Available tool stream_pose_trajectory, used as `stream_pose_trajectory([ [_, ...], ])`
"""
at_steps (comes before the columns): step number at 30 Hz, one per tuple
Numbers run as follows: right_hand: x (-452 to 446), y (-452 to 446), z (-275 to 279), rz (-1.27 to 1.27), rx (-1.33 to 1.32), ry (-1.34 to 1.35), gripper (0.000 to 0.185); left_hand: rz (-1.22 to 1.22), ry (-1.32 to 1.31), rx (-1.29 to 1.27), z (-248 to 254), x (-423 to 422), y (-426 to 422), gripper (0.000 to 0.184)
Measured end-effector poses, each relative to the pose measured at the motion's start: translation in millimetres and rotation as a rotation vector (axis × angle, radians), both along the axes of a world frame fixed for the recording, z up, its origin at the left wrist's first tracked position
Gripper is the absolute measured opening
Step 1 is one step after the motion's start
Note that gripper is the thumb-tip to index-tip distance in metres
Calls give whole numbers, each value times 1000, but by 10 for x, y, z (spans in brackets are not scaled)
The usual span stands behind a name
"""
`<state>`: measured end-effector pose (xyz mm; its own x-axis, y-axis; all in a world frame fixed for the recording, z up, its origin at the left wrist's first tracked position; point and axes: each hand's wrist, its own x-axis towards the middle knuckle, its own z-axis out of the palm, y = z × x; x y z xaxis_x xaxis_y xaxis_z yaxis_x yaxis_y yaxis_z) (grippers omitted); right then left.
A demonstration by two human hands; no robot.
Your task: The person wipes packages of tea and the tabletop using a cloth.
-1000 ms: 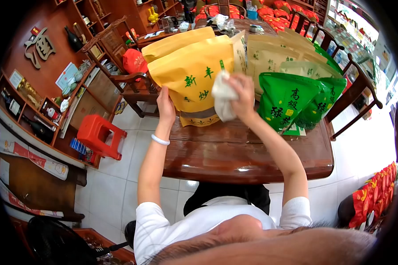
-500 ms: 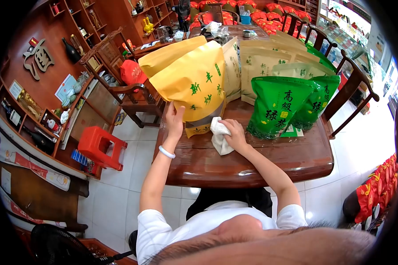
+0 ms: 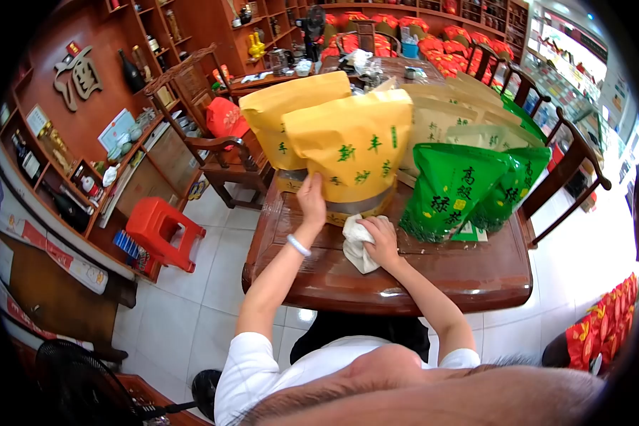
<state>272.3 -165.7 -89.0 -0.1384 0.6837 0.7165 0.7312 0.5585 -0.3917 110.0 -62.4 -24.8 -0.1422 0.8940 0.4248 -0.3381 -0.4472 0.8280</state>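
A yellow pouch with green characters (image 3: 355,142) stands near the table's front edge, and my left hand (image 3: 311,200) is closed on its lower left side. Behind it on the left stands a second yellow pouch (image 3: 266,113). My right hand (image 3: 380,241) is closed on a white cloth (image 3: 358,248), which rests on the dark wooden table (image 3: 433,280) at the foot of the front pouch. To the right of the hand are two shiny green pouches, one in front (image 3: 454,188) and one partly behind it (image 3: 522,184).
Several beige pouches (image 3: 433,121) stand behind the green ones. Wooden chairs line the table's right side (image 3: 575,149) and another stands at the left (image 3: 220,160). A red stool (image 3: 160,231) is on the tiled floor at the left.
The front yellow pouch has moved right, away from the other yellow pouch, with my left hand on it. My right hand has brought the cloth from the pouch's side down to the tabletop.
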Motion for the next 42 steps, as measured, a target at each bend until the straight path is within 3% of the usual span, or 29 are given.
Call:
stream_pose_trajectory([
  [6, -21, -12, 21, -5, -9, 5, 53, -132, -120, 49, 26, 313, 150, 31],
  [8, -30, -8, 13, -11, -16, -3, 54, -310, -83, -8, 71, 320, 186, 29],
  [11, -10, -31, 3, -8, -23, -26, 56, -272, 103, -49, 252, 152, 136, 29],
  [14, 6, -83, 3, -22, -123, -114, 60, 333, 254, 233, 534, -261, 247, 19],
  [15, -23, -117, 43, -18, -121, -111, 60, 473, 142, 263, 660, -420, 382, 21],
  [16, -68, -190, 132, -63, -137, -182, 63, 434, -28, 201, 809, -592, 517, 27],
  [18, -79, -247, 134, -91, -195, -305, 73, 554, 27, 106, 927, -945, 968, 38],
  [19, -82, -254, 129, -89, -198, -307, 73, 483, -25, 64, 993, -1054, 1136, 40],
  [21, -73, -289, 117, -113, -184, -322, 72, 70, 9, 106, 1204, -1155, 1155, 40],
  [22, -60, -283, 87, -119, -187, -320, 72, 62, 11, 104, 1213, -1148, 1178, 40],
  [24, -44, -203, 14, -104, -129, -336, 71, -208, -68, -49, 1253, -1135, 1215, 36],
  [28, -56, -99, 0, -120, -127, -318, 70, -186, -100, 0, 1268, -1162, 1167, 31],
  [33, -20, -60, -48, -114, -88, -284, 67, 74, -267, 78, 1198, -1283, 791, 24],
  [38, -43, 22, 0, 22, -52, -90, 58, 84, -365, 68, 1157, -1580, 274, 24],
  [42, -440, 137, 673, 253, 57, 47, 62, 48, -373, 33, 1173, -1771, 30, 26],
])
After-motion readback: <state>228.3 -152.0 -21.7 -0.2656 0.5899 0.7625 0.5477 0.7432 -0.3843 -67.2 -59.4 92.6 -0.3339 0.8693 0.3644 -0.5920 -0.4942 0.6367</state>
